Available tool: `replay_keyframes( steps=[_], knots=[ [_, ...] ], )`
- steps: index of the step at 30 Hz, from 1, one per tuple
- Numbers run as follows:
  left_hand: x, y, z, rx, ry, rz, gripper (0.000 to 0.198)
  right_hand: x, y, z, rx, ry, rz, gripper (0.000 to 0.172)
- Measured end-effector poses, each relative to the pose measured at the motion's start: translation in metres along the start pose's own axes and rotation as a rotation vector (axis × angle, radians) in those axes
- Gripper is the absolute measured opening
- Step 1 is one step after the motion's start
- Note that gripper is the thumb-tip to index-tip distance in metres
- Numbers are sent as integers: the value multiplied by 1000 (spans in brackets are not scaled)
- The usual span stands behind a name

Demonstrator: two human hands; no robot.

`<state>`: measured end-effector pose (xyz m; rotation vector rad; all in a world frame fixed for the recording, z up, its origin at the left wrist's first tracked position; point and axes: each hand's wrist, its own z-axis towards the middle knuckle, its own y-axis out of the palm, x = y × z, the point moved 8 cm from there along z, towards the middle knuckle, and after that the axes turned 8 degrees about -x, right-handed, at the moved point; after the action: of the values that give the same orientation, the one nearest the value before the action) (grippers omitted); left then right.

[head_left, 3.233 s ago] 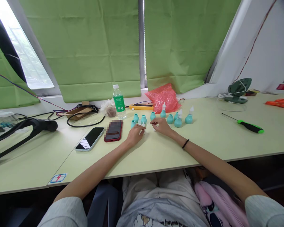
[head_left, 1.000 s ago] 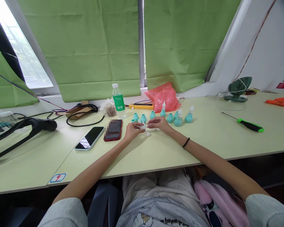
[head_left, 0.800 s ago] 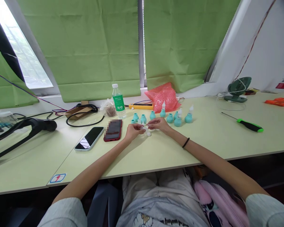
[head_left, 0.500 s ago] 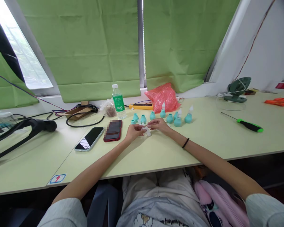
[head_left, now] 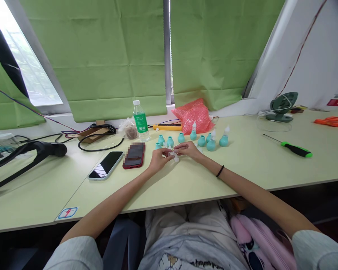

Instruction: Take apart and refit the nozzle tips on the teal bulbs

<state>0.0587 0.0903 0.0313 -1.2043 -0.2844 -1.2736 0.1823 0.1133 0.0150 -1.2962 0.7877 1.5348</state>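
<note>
My left hand is closed in a pinch on a small translucent white plastic piece, just above the table. From the other side, my right hand pinches at the upper end of the same piece, its thumb and finger meeting the left fingertips. The exact shape of the piece is partly hidden by the fingers. Behind the hands stand several teal squeeze bulbs, some with open necks. A few others carry a clear pointed nozzle, such as the bulb at the right. Small clear parts lie close behind my hands.
A phone in a red case and a light-cased phone lie left of my hands. Behind are a water bottle and pink bubble wrap. A screwdriver and a small fan are to the right; a black frame is far left.
Both hands stay nearly in place, their fingertips still together at the white piece. The fingers have shifted only slightly.
</note>
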Motion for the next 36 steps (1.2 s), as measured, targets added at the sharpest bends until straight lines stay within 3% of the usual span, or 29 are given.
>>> replay_keyframes(
  steps=[9,17,22,26,32,36],
  knots=[
    [16,-10,-4,97,31,-44,22,-10,19,-5,-165,24,15,36],
    [-7,7,1,-86,-207,-581,35,-9,13,-5,-128,14,29,35],
    [-19,8,3,-79,-249,-779,31,-5,13,-4,-149,32,89,34],
    [-23,8,3,-73,-280,-847,29,-6,15,-3,-181,25,86,39],
    [-18,23,-1,-291,-347,-832,23,-8,17,-4,-223,8,64,38],
    [-19,25,-2,-312,-366,-894,16,-8,17,-5,-240,4,63,37]
  ],
)
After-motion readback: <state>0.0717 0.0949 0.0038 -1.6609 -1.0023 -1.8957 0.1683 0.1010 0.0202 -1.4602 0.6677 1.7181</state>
